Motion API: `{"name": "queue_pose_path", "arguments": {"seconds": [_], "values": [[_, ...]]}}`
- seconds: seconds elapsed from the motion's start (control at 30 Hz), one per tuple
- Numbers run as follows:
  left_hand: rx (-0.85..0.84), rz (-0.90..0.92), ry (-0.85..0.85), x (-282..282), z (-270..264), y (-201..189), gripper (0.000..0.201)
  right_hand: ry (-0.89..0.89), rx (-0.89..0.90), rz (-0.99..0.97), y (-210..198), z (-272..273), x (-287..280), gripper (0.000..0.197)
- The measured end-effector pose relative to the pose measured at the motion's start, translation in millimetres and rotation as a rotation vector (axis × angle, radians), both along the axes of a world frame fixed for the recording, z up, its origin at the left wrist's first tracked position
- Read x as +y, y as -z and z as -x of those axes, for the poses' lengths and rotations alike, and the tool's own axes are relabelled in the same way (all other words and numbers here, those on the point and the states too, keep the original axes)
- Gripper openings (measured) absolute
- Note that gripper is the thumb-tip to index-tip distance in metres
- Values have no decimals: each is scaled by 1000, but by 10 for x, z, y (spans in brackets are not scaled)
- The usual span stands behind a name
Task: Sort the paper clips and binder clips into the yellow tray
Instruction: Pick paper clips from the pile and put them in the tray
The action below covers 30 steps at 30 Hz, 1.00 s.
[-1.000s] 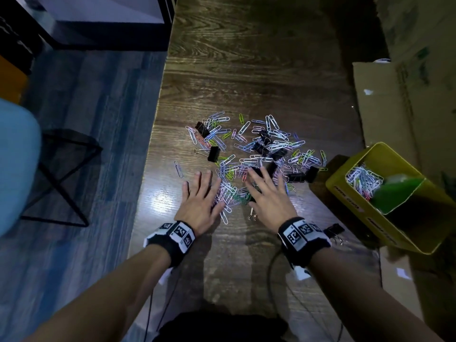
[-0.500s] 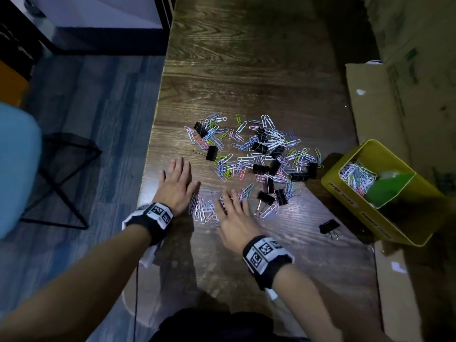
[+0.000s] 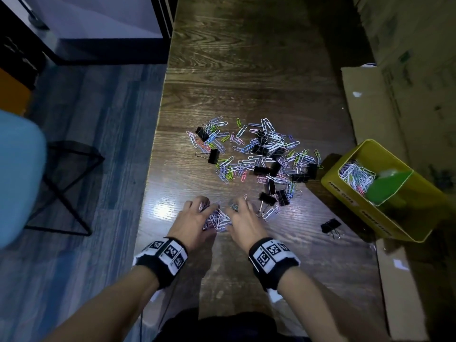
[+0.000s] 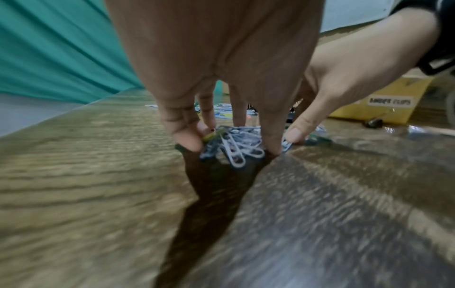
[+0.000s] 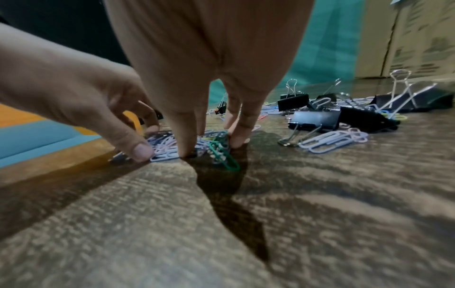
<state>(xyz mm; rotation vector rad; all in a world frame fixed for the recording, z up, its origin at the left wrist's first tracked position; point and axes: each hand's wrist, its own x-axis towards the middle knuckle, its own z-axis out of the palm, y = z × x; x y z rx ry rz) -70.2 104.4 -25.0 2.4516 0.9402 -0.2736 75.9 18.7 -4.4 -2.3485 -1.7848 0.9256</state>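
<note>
Both hands cup paper clips (count unclear, fingers hide most).

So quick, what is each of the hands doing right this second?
Left hand: fingers curled, gathering the small heap of coloured wire paper clips on the table.
Right hand: fingers curled round the same heap from the other side.

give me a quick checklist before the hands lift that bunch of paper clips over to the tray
1. Bunch of paper clips gathered between left hand and right hand: ok.
2. No binder clip in the bunch: cannot tell.
3. Fingers under the bunch for a lift: not ok, fingertips press from the sides.
4. Yellow tray open, paper clip compartment has room: ok.
5. Path to the tray: not ok, a lone binder clip lies between.
</note>
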Motion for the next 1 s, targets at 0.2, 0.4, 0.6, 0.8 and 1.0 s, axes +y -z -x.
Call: {"name": "queue_pose_path", "arguments": {"seconds": [0.2, 0.4, 0.6, 0.8, 1.0], "values": [[-140, 174, -98, 17, -48, -45, 43, 75, 97, -39, 113, 20, -2, 31], [-225, 186, -155, 116, 23, -108, 28, 262, 296, -82, 73, -110, -60, 21], [-290, 399, -476, 237, 113, -101, 23, 482, 464, -199, -32, -208, -143, 22], [-437, 665, -682, 435, 199, -217, 22, 711, 709, -269, -102, -341, -245, 18], [-592, 868, -685, 538, -45, -684, 23, 881, 934, -501, -493, -561, -330, 24]]}}
